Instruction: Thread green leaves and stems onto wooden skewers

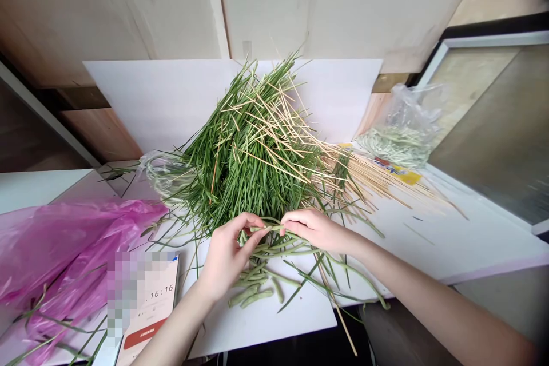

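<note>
My left hand (225,254) pinches one end of a long green bean (275,227) with thumb and fingertips. Close beside it, my right hand (312,227) has its fingers closed round the same bean. More long beans (351,271) lie under and to the right of my hands. Below my left hand, several short bean pieces (256,297) rest on the white table. Right behind both hands rises a big heap of long, thin green leaves (249,166), like chives.
Thin wooden sticks (369,177) lie over the heap and fan out to the right. A clear plastic bag (401,131) with pale green contents stands at the back right. On the left are a pink plastic bag (77,246) and a phone (150,303) showing a timer.
</note>
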`<state>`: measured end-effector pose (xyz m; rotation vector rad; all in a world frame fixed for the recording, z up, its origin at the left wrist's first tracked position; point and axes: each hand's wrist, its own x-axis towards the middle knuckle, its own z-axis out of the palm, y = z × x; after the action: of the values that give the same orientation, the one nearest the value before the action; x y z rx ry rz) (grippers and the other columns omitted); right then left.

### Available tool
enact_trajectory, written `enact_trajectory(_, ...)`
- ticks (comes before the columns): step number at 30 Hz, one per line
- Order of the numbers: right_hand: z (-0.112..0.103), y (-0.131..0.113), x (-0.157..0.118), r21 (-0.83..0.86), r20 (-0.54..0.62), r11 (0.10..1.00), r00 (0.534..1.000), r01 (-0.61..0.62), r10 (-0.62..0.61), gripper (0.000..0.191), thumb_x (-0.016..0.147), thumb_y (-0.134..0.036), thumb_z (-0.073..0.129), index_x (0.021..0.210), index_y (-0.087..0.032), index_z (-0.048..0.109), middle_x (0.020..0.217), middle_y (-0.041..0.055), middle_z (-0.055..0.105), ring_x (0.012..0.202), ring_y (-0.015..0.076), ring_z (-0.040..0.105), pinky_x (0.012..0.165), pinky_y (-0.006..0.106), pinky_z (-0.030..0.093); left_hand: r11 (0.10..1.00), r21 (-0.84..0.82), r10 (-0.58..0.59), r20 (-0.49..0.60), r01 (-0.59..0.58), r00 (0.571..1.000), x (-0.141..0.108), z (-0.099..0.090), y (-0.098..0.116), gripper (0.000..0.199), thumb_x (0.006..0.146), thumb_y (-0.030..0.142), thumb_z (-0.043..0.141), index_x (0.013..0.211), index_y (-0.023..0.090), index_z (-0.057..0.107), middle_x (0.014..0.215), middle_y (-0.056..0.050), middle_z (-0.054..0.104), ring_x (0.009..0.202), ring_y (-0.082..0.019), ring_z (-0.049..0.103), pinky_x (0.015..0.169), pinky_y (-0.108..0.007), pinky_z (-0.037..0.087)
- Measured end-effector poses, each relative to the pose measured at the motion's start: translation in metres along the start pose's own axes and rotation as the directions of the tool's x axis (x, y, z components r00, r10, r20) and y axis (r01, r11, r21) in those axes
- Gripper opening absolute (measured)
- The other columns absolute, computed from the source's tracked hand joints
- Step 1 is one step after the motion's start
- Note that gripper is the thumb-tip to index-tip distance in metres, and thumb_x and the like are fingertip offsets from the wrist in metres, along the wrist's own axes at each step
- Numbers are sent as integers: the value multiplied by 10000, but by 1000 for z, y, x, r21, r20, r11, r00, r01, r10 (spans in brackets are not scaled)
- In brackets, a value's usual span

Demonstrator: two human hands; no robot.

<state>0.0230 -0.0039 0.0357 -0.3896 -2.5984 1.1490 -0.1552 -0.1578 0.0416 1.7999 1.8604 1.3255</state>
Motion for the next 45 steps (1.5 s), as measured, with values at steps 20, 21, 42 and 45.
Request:
enact_trajectory(20,-2,-2,2,248,82,958,989,-142,125,461,999,-534,465,668,-215,427,612,-73,360,565,110,322,553,264,261,674,557,422,248,-485,872,31,4,17,239,1009,337,566,916,193,733,781,-8,724,764,-208,602,735,-360,353)
enact_trajectory(21,-4,-3,0,279,118,948,985,-153,125,476,990,-568,470,672,-217,423,616,-76,353,552,104,303,536,258,253,664,546,440,267,-511,857,31,3,17,247,1018,333,549,946,189,736,790,-12,725,771,-206,600,739,-357,352)
enact_trajectory(42,-43,-35,-63,-313,-506,901,750,300,-426,310,1051,-328,494,785,-247,630,585,5,600,513,158,530,525,293,379,424,-720,-204,515,550,832,-37,16,47,523,890,611,630,581,194,564,504,18,417,536,-126,427,582,-283,409)
enact_trajectory(45,-58,-26,-68,-375,-357,890,846,258,-396,252,1033,-291,542,809,-246,647,627,6,628,551,159,557,552,287,396,758,-473,-241,437,449,867,-41,5,21,435,934,551,607,721,186,712,604,-25,611,578,-145,528,600,-289,440)
